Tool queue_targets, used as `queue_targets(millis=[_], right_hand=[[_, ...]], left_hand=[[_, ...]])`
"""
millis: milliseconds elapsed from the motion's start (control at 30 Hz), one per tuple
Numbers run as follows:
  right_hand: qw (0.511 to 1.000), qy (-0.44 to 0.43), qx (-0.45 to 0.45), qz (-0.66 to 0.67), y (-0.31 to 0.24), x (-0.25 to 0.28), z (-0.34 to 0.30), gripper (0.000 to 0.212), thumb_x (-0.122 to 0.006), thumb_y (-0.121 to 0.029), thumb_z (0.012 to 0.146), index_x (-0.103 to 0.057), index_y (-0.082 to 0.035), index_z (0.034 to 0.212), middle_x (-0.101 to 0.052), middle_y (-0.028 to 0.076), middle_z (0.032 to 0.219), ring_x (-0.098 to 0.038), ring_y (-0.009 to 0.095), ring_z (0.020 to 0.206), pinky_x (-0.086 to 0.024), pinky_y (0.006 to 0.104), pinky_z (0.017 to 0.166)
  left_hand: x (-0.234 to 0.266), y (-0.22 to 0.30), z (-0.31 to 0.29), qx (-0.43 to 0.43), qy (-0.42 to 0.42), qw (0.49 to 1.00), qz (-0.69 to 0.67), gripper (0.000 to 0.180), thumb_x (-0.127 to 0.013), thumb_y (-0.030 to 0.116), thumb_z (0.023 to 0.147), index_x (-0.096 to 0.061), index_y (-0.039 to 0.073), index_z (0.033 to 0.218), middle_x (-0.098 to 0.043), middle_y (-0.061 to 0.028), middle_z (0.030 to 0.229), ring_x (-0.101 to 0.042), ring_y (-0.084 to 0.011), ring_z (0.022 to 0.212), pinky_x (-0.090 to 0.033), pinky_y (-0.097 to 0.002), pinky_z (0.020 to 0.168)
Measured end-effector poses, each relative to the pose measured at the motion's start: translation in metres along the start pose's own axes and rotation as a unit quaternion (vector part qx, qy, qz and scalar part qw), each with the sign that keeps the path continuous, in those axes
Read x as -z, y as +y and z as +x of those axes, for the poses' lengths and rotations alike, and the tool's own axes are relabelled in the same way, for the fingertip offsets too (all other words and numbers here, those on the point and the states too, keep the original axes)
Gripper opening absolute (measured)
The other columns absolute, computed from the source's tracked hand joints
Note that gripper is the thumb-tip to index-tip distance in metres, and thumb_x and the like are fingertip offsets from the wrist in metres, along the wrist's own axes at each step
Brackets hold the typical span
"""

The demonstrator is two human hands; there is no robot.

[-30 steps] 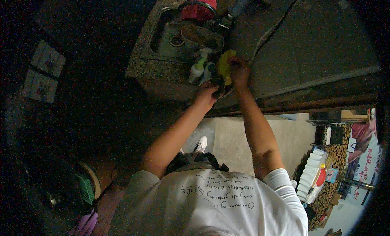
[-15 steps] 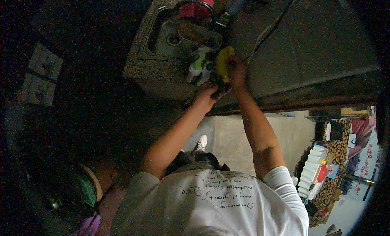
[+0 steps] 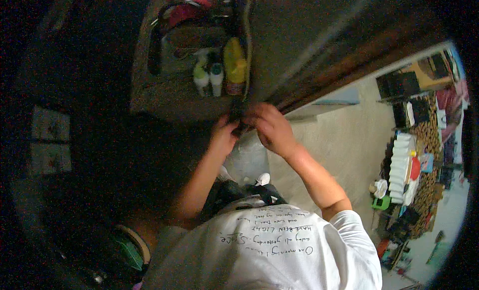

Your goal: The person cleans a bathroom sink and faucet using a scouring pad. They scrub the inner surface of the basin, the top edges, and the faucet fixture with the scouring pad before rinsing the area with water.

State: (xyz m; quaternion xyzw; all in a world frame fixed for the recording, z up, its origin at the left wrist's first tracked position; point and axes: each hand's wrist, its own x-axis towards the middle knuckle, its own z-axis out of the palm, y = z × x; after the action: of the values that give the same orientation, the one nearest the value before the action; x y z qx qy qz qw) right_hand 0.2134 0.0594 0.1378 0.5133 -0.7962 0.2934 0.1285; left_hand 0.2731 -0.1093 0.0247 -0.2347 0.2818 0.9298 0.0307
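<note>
— What are you holding?
— Your left hand (image 3: 223,135) grips a dark thing (image 3: 240,126) by the table's (image 3: 164,98) near edge, too dim to identify. Your right hand (image 3: 271,130) bends its fingers toward it; I cannot tell whether they grip.
— And beyond?
— Farther away, a yellow bottle (image 3: 234,65) stands right of two white bottles (image 3: 216,80).

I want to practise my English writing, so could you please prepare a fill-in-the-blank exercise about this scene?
1. A dark, blurred thing is between the right hand and the ____.
2. The yellow thing is on the ____ side of the two white bottles.
3. The shirt and shoe are both ____.

Missing words: left hand; right; white.
</note>
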Motion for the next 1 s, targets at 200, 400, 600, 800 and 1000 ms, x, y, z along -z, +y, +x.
queue_targets(millis=[200,400,600,800,1000], right_hand=[[0.971,0.013,-0.236,0.023,-0.060,0.056,-0.219,0.040,-0.053,0.012,0.074,-0.067,-0.005,0.107,-0.066,0.012,0.113,-0.060,0.034,0.110,-0.049,0.0418,0.096],[0.894,0.114,-0.432,0.021,-0.097,0.068,-0.380,0.034,-0.056,0.005,0.077,-0.066,-0.005,0.108,-0.066,0.015,0.113,-0.059,0.035,0.112,-0.049,0.0419,0.098],[0.760,0.217,-0.611,0.040,-0.051,-0.003,-0.510,0.025,-0.053,-0.004,0.086,-0.069,-0.001,0.105,-0.068,0.021,0.106,-0.064,0.039,0.100,-0.051,0.0433,0.090],[0.616,-0.272,-0.738,0.046,-0.119,-0.067,-0.739,0.033,-0.049,-0.027,0.092,-0.072,-0.003,0.093,-0.072,0.021,0.093,-0.070,0.035,0.088,-0.056,0.0431,0.078],[0.530,-0.230,-0.811,0.093,-0.165,-0.036,-0.789,0.031,-0.051,-0.029,0.088,-0.067,-0.005,0.076,-0.072,0.016,0.086,-0.069,0.034,0.078,-0.056,0.0441,0.071]], left_hand=[[0.000,-0.097,-0.085,0.067,-0.097,0.993,0.023,0.031,-0.055,-0.002,0.094,-0.056,-0.005,0.125,-0.063,-0.0162,0.122,-0.062,-0.0288,0.111,-0.048,-0.0414,0.101],[-0.041,-0.138,-0.125,0.171,-0.120,0.972,0.110,0.036,-0.051,-0.001,0.097,-0.049,-0.005,0.132,-0.062,-0.0220,0.126,-0.063,-0.0322,0.114,-0.052,-0.0418,0.099],[-0.103,-0.174,-0.100,0.256,-0.125,0.932,0.222,0.034,-0.054,0.000,0.097,-0.050,-0.004,0.130,-0.061,-0.0220,0.128,-0.063,-0.0319,0.116,-0.054,-0.0409,0.098],[-0.159,-0.211,-0.070,0.337,-0.155,0.904,0.213,0.029,-0.055,-0.003,0.095,-0.051,-0.004,0.124,-0.061,-0.0237,0.125,-0.064,-0.0346,0.113,-0.054,-0.0434,0.098],[-0.188,-0.241,0.005,0.332,-0.163,0.899,0.237,0.032,-0.052,-0.004,0.096,-0.052,-0.004,0.129,-0.062,-0.0193,0.124,-0.062,-0.0341,0.117,-0.053,-0.0440,0.099]])
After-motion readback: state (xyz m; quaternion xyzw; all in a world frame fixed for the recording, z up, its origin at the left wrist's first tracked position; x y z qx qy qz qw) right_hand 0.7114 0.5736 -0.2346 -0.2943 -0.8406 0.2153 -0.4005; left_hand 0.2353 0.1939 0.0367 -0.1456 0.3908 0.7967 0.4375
